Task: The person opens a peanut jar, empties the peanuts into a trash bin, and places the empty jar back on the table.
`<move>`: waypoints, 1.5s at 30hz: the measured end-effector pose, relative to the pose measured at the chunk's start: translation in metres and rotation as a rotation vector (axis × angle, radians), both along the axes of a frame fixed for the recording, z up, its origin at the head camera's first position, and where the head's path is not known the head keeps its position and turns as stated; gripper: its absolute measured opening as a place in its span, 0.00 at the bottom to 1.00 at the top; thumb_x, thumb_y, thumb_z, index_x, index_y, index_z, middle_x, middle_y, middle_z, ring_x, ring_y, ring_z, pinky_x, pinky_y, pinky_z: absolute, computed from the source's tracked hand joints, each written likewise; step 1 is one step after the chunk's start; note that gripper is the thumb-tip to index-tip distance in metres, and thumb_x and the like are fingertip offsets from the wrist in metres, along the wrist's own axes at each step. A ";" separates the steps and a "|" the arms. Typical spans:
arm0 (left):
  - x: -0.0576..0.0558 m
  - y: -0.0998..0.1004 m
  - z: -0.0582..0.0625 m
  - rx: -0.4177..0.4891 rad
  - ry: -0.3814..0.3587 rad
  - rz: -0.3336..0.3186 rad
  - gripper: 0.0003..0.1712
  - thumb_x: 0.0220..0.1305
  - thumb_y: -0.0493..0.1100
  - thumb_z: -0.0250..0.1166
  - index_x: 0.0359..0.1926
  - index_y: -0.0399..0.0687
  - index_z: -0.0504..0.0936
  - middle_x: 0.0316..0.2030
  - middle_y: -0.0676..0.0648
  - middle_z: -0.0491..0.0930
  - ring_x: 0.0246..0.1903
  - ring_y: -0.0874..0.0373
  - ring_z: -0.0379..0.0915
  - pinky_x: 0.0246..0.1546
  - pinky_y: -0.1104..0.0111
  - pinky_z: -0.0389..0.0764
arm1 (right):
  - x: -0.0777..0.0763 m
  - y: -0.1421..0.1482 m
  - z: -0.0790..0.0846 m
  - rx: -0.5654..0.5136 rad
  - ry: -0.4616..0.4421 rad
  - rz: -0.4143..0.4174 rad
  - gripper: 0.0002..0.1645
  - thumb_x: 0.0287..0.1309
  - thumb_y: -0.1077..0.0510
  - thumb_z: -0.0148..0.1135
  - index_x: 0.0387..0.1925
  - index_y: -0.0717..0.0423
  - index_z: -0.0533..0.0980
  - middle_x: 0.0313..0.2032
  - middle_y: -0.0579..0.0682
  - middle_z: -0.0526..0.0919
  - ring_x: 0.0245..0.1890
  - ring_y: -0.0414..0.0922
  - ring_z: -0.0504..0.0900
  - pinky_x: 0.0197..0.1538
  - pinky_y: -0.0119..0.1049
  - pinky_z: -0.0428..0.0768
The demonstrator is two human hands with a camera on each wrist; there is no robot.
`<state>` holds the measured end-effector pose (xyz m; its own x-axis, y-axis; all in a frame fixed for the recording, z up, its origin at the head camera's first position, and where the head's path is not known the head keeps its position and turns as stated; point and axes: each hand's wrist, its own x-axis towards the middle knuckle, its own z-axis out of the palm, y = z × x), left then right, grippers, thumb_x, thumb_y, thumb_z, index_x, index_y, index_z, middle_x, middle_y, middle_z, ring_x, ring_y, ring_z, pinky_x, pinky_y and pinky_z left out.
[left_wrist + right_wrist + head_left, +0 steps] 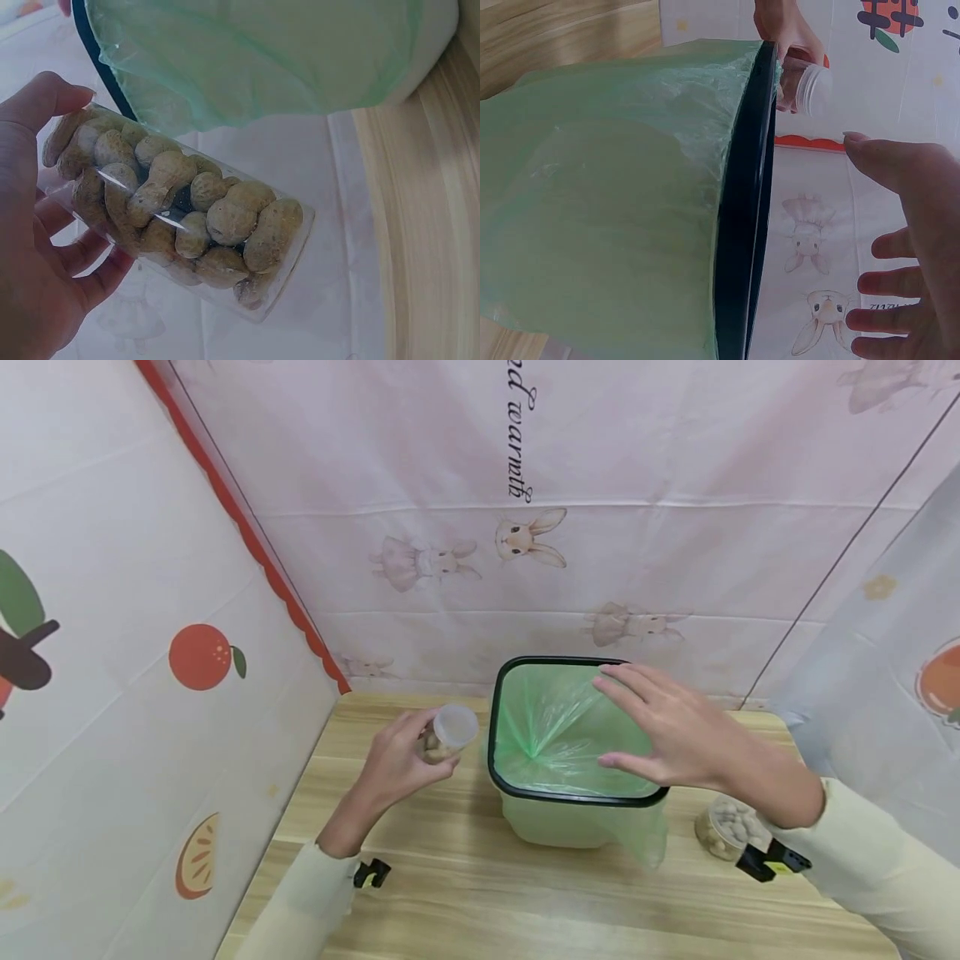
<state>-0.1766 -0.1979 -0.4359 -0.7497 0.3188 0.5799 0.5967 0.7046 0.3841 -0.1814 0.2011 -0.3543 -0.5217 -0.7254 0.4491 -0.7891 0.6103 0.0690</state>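
My left hand point(397, 760) grips a clear plastic jar point(180, 206) with a pale, translucent lid point(456, 725). Peanuts in their shells point(232, 217) fill it, as the left wrist view shows up close. The jar is left of a bin whose black rim point(577, 799) surrounds a light green plastic bag point(551, 760). Over the right side of that bin hangs my right hand point(667, 727), holding nothing. Its thumb point(881, 161) and fingers are spread apart beside the rim in the right wrist view.
A second clear jar of peanuts point(723, 835) stands on the wooden table point(450, 893) right of the bin, partly hidden by my right forearm. Bag plastic drapes down the bin's outside. Printed cloth walls point(420, 635) rise behind the table and on both sides.
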 end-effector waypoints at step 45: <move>-0.007 0.040 0.031 -0.024 0.120 -0.146 0.39 0.48 0.41 0.83 0.62 0.40 0.79 0.50 0.40 0.87 0.45 0.48 0.85 0.43 0.57 0.89 | -0.004 -0.065 0.008 0.002 -0.025 0.122 0.55 0.58 0.32 0.71 0.74 0.61 0.64 0.69 0.62 0.74 0.69 0.59 0.75 0.67 0.57 0.79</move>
